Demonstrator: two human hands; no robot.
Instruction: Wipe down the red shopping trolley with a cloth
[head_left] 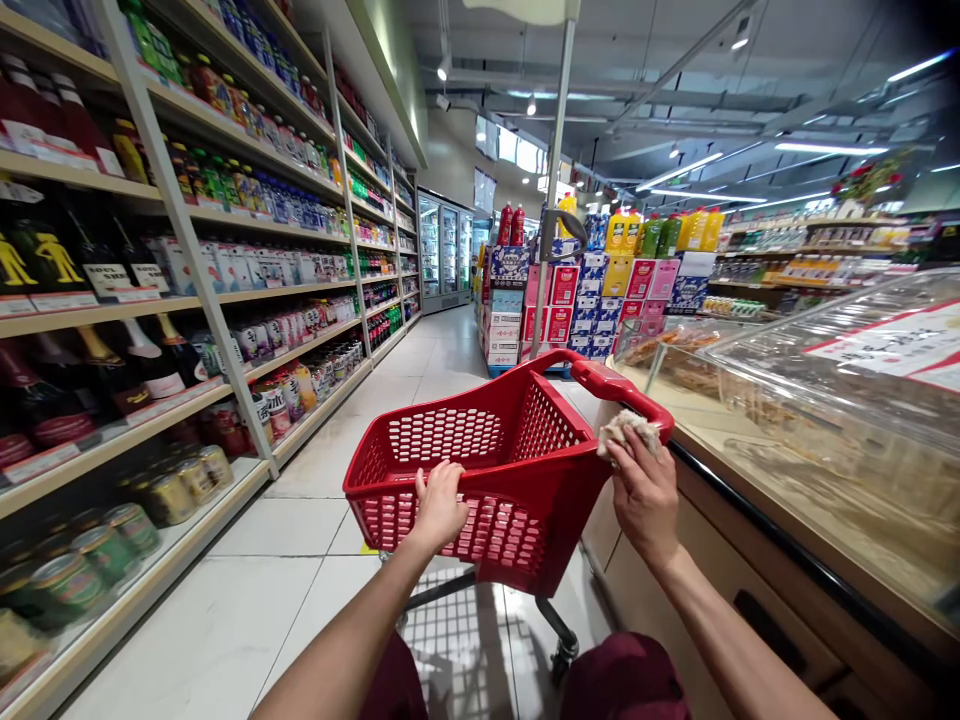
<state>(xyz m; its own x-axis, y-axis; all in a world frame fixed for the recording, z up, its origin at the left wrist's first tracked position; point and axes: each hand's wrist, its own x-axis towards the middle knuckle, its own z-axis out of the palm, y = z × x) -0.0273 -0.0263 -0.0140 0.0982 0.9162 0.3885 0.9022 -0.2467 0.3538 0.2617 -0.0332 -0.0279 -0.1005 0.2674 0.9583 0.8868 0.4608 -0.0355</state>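
Observation:
A red plastic shopping cart (517, 500) stands sideways in front of me, its basket pierced with rows of holes and nothing visible inside. My left hand (441, 503) grips the near rim, fingers hooked over the top edge. At the handle end, my right hand (646, 495) presses a crumpled, off-white cloth (628, 432) against the near corner of the red handle (622, 388). Part of the cloth is hidden under my fingers. Below the basket, a grey metal frame and a caster wheel (564, 655) show.
Drink shelves (277, 200) line the left side. A glass-topped food counter (750, 400) stands close on the right, almost touching the handle. Behind the cart are a metal pole (555, 150) and stacked drink cartons (592, 290). Fridges (444, 245) stand at the far end.

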